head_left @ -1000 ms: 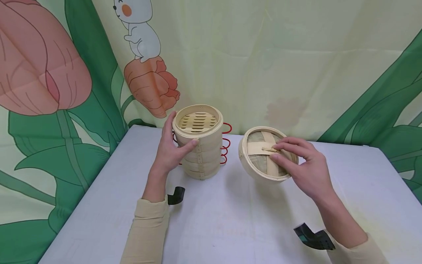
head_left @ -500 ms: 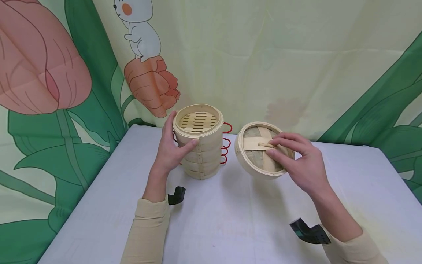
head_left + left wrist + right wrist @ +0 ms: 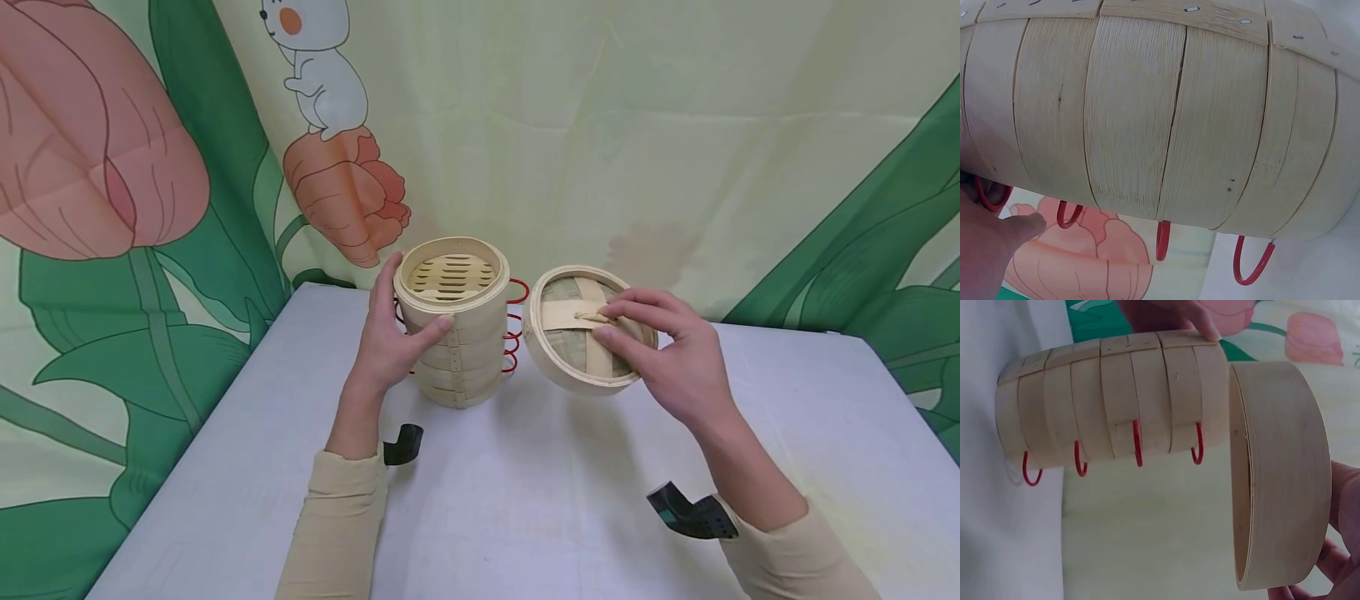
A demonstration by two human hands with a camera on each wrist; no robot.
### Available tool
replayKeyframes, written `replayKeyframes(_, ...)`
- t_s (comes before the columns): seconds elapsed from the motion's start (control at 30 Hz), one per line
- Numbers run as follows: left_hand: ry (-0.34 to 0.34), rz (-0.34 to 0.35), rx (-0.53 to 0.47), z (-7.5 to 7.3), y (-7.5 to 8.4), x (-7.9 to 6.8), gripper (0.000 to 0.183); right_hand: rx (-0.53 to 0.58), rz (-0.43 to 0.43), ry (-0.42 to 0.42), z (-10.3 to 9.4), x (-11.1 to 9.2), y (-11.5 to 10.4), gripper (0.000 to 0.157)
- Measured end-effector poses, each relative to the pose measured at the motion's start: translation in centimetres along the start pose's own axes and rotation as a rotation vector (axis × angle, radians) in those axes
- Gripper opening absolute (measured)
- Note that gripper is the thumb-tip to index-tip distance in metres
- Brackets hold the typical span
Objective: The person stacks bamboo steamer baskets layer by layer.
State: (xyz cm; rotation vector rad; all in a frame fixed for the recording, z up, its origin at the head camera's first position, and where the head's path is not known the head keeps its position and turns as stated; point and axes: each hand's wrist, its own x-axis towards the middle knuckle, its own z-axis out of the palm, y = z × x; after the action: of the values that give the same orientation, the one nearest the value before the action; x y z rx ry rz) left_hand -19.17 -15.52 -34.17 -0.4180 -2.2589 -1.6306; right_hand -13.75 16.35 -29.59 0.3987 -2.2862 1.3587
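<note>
A stack of bamboo steamer baskets (image 3: 465,350) stands upright on the table, its slatted top tier uncovered. Red loop handles (image 3: 1137,442) stick out along its side. My left hand (image 3: 386,346) grips the upper tier from the left, thumb across the front and fingers round the far side. In my right hand (image 3: 675,350) is the round bamboo lid (image 3: 557,354), pinched by the knotted loop at its centre. The lid hangs tilted in the air just right of the stack. In the right wrist view its hollow underside faces the stack's top end.
A white-covered table (image 3: 525,517) lies under everything. Behind it hangs a printed cloth (image 3: 712,167) with tulips, leaves and a white animal on a carrot. Black wrist mounts (image 3: 693,512) stick out from both sleeves.
My right hand has carried the lid leftward and slightly up, closer to the stack. The left hand and the steamer stack have stayed in place.
</note>
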Motion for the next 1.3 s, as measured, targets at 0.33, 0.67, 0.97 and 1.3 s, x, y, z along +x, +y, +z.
replayKeyframes(0.33,-0.004,0.004,0.002,0.1,0.2,0.0,0.106,0.015,0.017,-0.005,0.3,0.5,-0.3,0.02)
replayKeyframes(0.67,-0.005,-0.01,-0.01,0.0,0.0,0.0,0.105,0.05,0.011,-0.005,0.6,0.9,-0.5,0.02)
replayKeyframes(0.97,-0.004,-0.02,-0.016,0.0,0.0,-0.1,0.105,0.066,0.006,-0.003,1.1,1.3,-0.6,0.021)
replayKeyframes(1.3,-0.001,-0.015,-0.027,0.0,-0.1,0.0,0.106,0.06,0.019,-0.005,1.3,1.9,-1.0,0.022)
